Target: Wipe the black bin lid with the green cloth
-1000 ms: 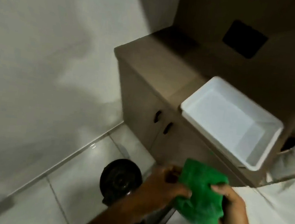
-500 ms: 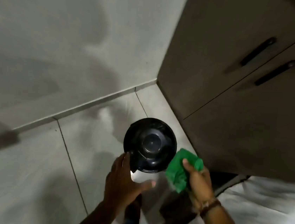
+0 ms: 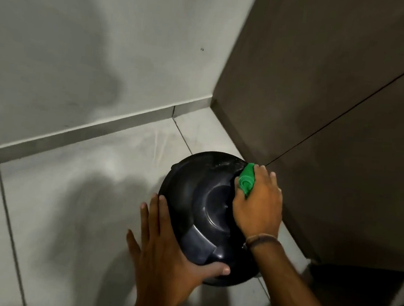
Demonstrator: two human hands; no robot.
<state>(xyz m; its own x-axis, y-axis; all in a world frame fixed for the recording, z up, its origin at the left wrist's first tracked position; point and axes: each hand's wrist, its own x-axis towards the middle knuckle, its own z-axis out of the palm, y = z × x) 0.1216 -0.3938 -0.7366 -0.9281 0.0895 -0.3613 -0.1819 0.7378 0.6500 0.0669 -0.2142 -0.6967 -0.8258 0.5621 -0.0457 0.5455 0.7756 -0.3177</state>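
So the right hand (image 3: 258, 205) clamps the green cloth (image 3: 246, 181) on the upper-right rim of the black bin lid (image 3: 200, 203), the flat left hand (image 3: 166, 257) braces: best to sweep firmly round.

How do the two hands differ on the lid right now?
The right hand grips the cloth against the lid's far right edge; the left hand holds no cloth. Right fingers curl round the cloth; left fingers lie straight along the lid's left side, thumb over its near rim. Only the right wrist wears a band. Both touch the lid.
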